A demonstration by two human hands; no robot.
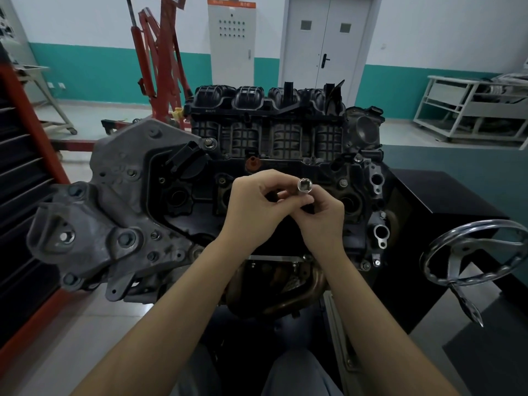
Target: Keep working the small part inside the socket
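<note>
**A Shiny Socket Over the Big Engine**

We saw a big dark engine [257,178] filling the middle of the room. A red hoist [160,61] stood behind it, and a shiny metal wheel [474,252] sat to the right. Above the engine, our left hand [254,207] and right hand [323,215] met. Both sets of fingers pinched a small silver socket [305,185], its open end facing us.

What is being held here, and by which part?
A metal socket, pinched low on its barrel by both hands' fingertips, left hand, right hand; square-drive end faces up.
</note>
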